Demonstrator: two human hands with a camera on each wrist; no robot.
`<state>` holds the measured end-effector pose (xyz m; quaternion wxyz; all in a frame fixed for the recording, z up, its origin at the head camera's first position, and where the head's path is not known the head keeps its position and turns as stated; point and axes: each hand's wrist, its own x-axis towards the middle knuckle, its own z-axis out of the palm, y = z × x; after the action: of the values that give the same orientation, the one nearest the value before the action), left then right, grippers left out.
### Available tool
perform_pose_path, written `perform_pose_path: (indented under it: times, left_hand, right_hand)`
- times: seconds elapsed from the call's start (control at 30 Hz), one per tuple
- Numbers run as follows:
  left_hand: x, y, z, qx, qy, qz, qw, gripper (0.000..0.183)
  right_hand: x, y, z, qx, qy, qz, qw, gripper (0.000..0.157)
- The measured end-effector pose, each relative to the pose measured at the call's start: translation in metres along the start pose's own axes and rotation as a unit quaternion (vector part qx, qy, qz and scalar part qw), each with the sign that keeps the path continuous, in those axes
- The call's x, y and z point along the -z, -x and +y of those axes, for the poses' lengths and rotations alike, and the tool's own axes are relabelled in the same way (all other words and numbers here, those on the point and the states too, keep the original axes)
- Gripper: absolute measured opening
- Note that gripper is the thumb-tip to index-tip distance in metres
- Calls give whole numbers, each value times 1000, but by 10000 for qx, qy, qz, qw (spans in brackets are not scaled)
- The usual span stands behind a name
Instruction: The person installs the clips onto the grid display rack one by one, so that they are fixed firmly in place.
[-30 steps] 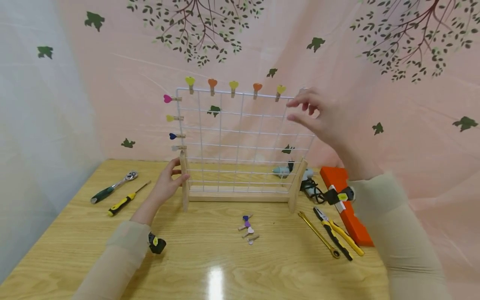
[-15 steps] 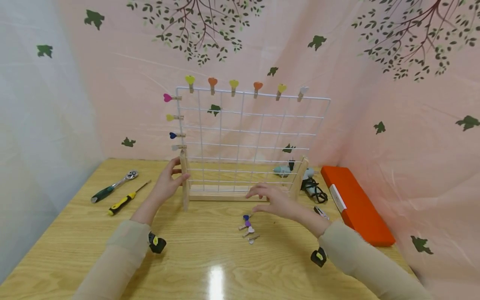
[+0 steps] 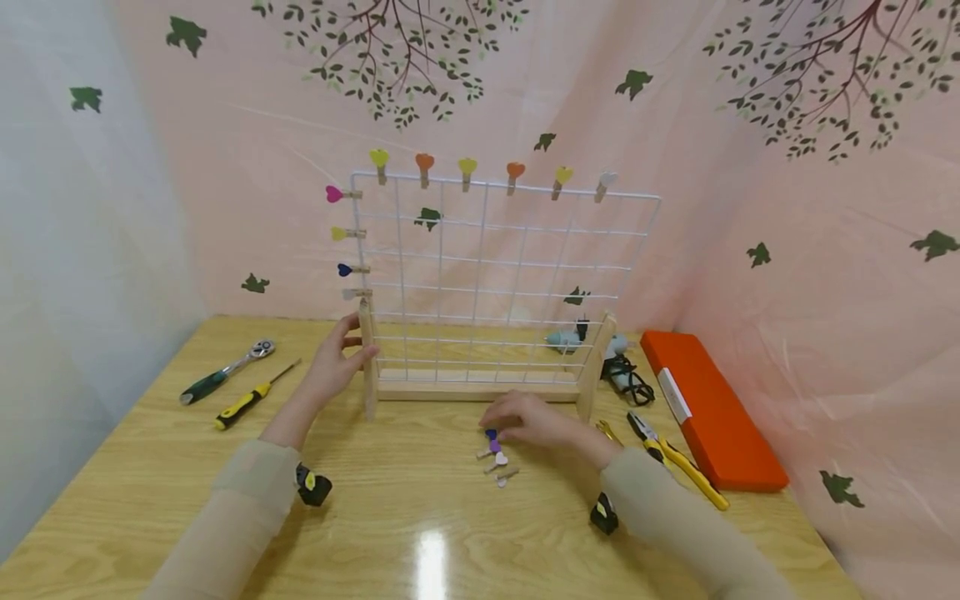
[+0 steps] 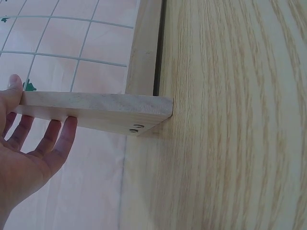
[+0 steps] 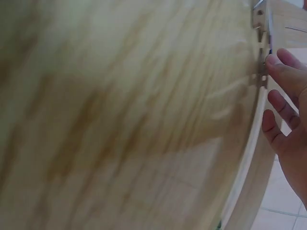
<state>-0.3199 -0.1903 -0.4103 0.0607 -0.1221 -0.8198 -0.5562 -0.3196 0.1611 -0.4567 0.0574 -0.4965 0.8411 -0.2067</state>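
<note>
A white wire grid (image 3: 487, 250) stands in a wooden base (image 3: 480, 390), with heart clothespins along its top and left edges. My left hand (image 3: 333, 367) holds the left wooden upright (image 3: 370, 383); in the left wrist view the thumb is on one side of this board (image 4: 105, 112) and the fingers on the other. My right hand (image 3: 532, 418) is low over the table, thumb and index finger apart around the dark blue heart clothespin (image 3: 491, 434). Just below lie a purple heart clothespin (image 3: 494, 447), a pale pink one (image 3: 501, 458) and a white one (image 3: 502, 481).
A ratchet (image 3: 228, 372) and a yellow screwdriver (image 3: 255, 398) lie at left. On the right are pliers (image 3: 678, 458), a wrench (image 3: 608, 431) partly hidden by my arm, an orange box (image 3: 712, 408) and a glue gun (image 3: 566, 342) with its black cord behind the stand.
My right hand has come down from the grid's top right, where a white heart clothespin sits, to the loose clothespins on the table. The left hand stays on the upright.
</note>
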Motion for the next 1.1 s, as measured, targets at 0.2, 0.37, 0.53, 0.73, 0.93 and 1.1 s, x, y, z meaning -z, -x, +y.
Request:
perform_pose_path:
  times: [0.2, 0.37, 0.53, 0.73, 0.93, 1.1]
  left_hand:
    - [-2, 1, 0, -23, -94, 55, 9999, 61]
    - [-2, 1, 1, -54, -116, 64, 9999, 60]
    - [-1, 1, 3, -3, -81, 35, 10000, 61]
    - [0, 3, 8, 71, 36, -13, 10000, 60]
    - [0, 3, 8, 111, -54, -29, 9999, 61]
    - [0, 10, 25, 89, -61, -14, 9999, 59]
  right_hand:
    - [-2, -2, 1, 174, 135, -67, 9997, 26]
    - [-3, -3, -1, 200, -28, -51, 9998, 22]
    - [-5, -3, 0, -159, -347, -16, 9993, 19]
    - [4, 0, -9, -645, -636, 155, 9958, 14]
    - [27, 4, -21, -566, -503, 544, 9956, 12]
    - [53, 8, -40, -614, -966, 882, 9895, 15]
